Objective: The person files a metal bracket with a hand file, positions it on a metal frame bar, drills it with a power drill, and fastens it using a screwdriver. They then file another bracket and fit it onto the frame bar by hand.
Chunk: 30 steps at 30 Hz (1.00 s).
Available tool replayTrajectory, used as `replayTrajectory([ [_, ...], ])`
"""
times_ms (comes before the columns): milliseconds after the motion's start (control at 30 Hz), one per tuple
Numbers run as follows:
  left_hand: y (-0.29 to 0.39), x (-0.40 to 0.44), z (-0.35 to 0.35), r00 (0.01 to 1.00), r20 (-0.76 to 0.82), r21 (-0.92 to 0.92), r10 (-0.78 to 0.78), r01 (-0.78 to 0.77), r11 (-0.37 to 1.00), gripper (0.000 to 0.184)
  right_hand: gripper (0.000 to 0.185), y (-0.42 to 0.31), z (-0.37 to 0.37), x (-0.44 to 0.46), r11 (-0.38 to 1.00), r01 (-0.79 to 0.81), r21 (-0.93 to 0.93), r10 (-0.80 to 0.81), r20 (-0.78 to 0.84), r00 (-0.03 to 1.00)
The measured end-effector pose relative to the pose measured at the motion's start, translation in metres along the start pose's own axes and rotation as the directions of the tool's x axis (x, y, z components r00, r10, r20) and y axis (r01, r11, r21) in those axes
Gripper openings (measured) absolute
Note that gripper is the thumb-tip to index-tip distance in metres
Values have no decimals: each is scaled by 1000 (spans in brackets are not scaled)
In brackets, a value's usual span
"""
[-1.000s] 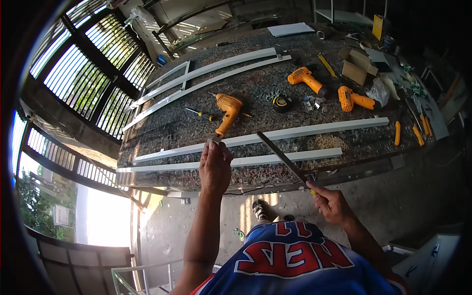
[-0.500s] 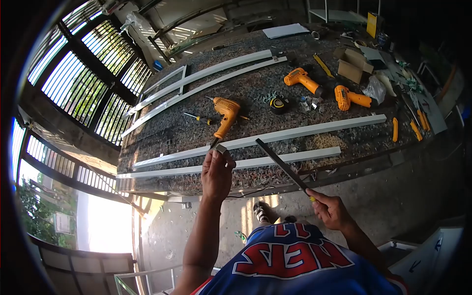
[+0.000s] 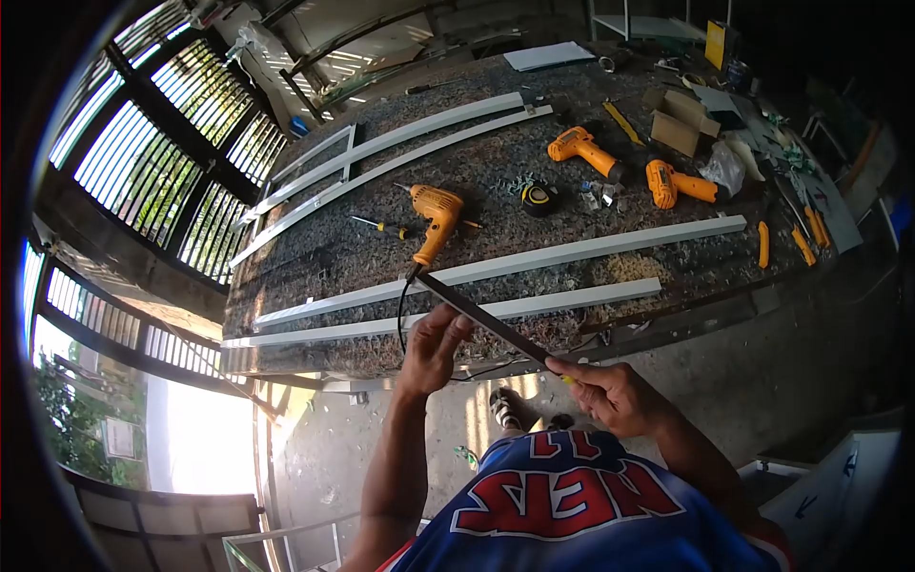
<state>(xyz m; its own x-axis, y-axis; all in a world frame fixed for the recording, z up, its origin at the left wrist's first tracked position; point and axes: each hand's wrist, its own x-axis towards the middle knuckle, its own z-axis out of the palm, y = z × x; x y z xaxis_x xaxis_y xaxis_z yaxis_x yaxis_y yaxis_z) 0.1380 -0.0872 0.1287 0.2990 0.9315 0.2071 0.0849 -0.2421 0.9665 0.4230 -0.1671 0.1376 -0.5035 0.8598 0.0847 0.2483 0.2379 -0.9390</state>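
Dark grey metal makes up the long, flat file (image 3: 486, 322) that my right hand (image 3: 610, 393) grips, its fingers closed around the yellow handle end. The blade slants up and away from that hand, crossing just past the fingertips of my left hand (image 3: 434, 351). There my thumb and fingers are drawn together close under the blade; I cannot tell whether they pinch something or touch the file.

Beyond both hands spreads the dark, speckled worktop (image 3: 515, 234). Nearest to my hands, two long white bars (image 3: 591, 250) run from left to right across it, passing behind the file. Just past the file's tip lies a yellow-orange corded drill (image 3: 437, 214), and its black cord (image 3: 401, 315) loops down beside my left hand. Further off on that side are a yellow-and-black screwdriver (image 3: 389, 229) and more white bars (image 3: 381, 151).

Farther out, between my hands, sits a round black-and-yellow tape measure (image 3: 539, 198). Past it, toward my right, lie two orange cordless drills (image 3: 679, 184), with an open brown cardboard box (image 3: 675, 135) behind them. Well out to the right of my right hand are slim orange-handled tools (image 3: 763, 245).
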Motion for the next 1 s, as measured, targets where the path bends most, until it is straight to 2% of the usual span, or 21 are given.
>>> replayTrajectory([
  [33,5,-4,17,989,145,131,-3,-17,991,24,44,-3,1,3,999,-44,-14,44,0,999],
  [67,11,-6,34,972,228,200,62,-110,974,25,44,-1,2,15,1000,-30,1,30,-55,998],
  [133,-14,-4,35,995,99,-123,23,-11,992,25,44,16,10,34,1000,7,30,-2,-159,987],
  [167,-19,0,28,998,14,-191,67,-63,980,25,50,25,9,37,989,-23,147,48,-170,984],
  [200,-19,6,21,991,-76,-256,109,-125,959,26,52,28,10,36,938,-28,346,82,-141,987],
  [267,-22,12,21,992,-64,-311,105,-120,943,26,57,32,15,30,720,-66,691,136,-47,990],
  [300,-24,14,26,994,-74,-370,81,-103,923,26,62,34,18,30,630,-110,768,114,49,992],
  [367,-34,17,35,993,-112,-457,47,-93,884,21,61,29,29,24,498,-170,850,105,136,985],
  [433,-31,16,33,994,-111,-437,4,-52,898,17,60,30,35,19,320,-206,925,52,200,978],
  [467,-31,15,33,994,-112,-427,-20,-30,904,16,60,35,35,14,275,-232,933,18,236,972],
  [533,-39,12,31,996,-56,-589,-71,24,808,8,60,42,35,7,185,-291,939,-55,305,951],
  [600,-40,9,34,994,-23,-672,-104,61,738,7,60,41,41,4,306,-261,916,-62,293,954],
  [633,-37,8,36,998,-28,-750,-55,15,661,8,60,40,44,2,362,-246,899,-65,287,956],
  [733,-28,8,35,994,-91,-822,-55,-44,568,8,59,42,46,3,334,-113,936,-66,143,987],
  [767,-26,8,35,994,-97,-843,-48,-57,534,10,59,44,43,5,325,-136,936,-46,159,986],
  [833,-29,8,36,994,-105,-827,-41,-64,558,9,59,50,37,5,298,-179,938,0,187,982],
  [933,-31,11,39,992,-115,-784,-50,-60,618,10,59,59,37,0,357,-250,900,48,250,967],
  [1000,-32,10,39,992,-115,-751,-56,-50,659,12,59,66,39,-4,270,-266,925,18,271,962],
])
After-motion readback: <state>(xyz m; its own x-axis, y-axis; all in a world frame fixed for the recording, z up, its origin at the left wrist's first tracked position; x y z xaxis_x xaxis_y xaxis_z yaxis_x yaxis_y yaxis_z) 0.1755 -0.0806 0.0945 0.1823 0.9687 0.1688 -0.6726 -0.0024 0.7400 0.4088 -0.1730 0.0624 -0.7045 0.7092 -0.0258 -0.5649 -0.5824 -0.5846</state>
